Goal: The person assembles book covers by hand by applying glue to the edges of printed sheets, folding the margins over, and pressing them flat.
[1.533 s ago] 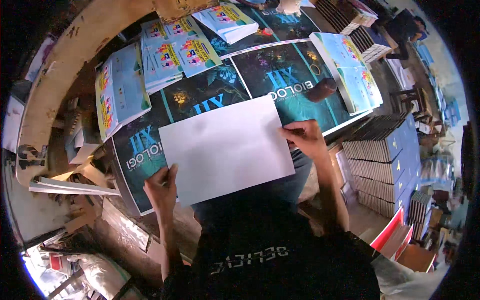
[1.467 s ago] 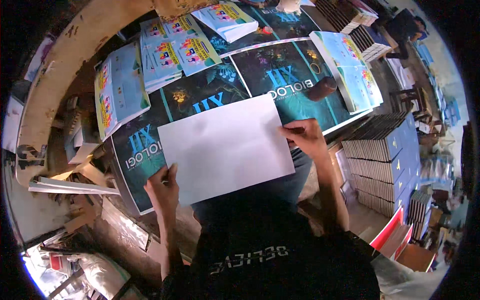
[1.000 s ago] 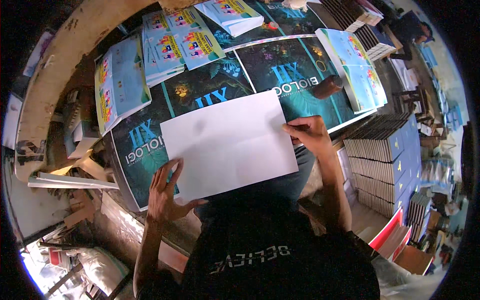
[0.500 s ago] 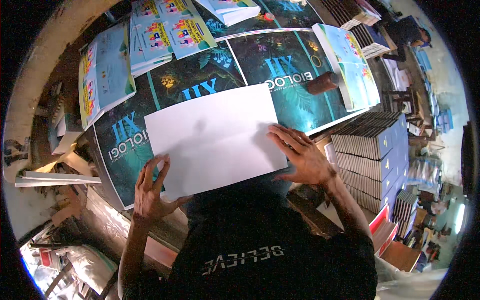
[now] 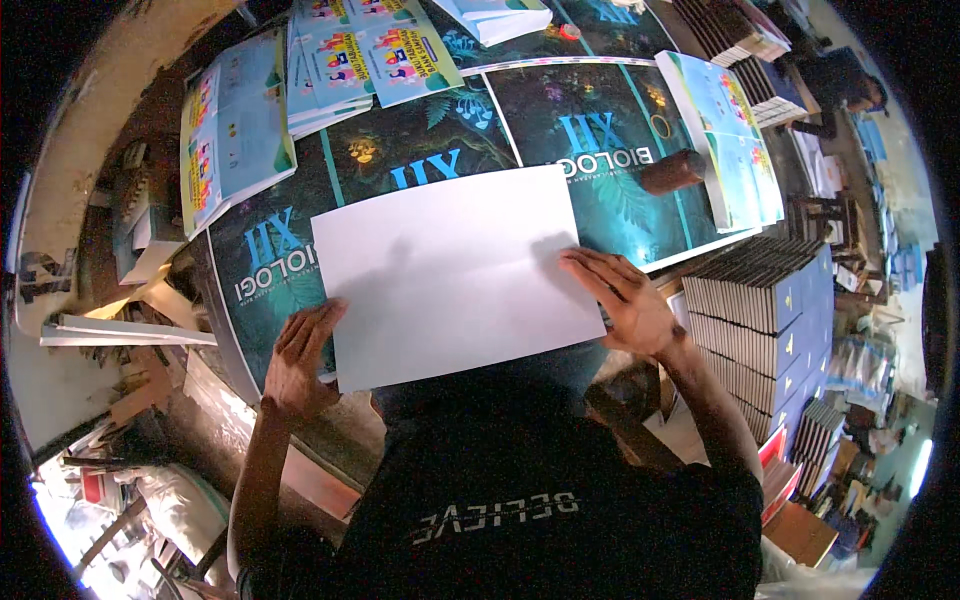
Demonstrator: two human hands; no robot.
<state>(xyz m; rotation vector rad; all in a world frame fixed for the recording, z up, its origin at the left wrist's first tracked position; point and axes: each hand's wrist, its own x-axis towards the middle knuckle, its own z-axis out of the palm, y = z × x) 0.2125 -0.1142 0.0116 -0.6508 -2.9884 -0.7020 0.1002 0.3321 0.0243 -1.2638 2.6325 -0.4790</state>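
A blank white sheet of paper (image 5: 460, 290) spans the space between my hands, near the front edge of the table. A faint crosswise crease shows on it, and shadows fall over its face. My left hand (image 5: 303, 350) grips its left edge, fingers close together and the thumb mostly hidden. On the right edge, the fingers of my right hand (image 5: 628, 302) lie over the paper, its thumb tucked out of sight. Large dark teal printed cover sheets (image 5: 610, 215) lie under and beyond the paper.
Stacks of light-blue printed covers stand at the left (image 5: 240, 135), the back (image 5: 365, 55) and the right (image 5: 725, 145). A brown cylindrical block (image 5: 672, 173) rests beside the right stack. Tall piles of blue-covered books (image 5: 765, 310) rise at the right. A person (image 5: 850, 90) is far right.
The whole view has shifted a little, so the table and paper sit farther right. My left hand's fingers have drawn together along the sheet's edge; earlier its thumb stretched beneath the lower edge.
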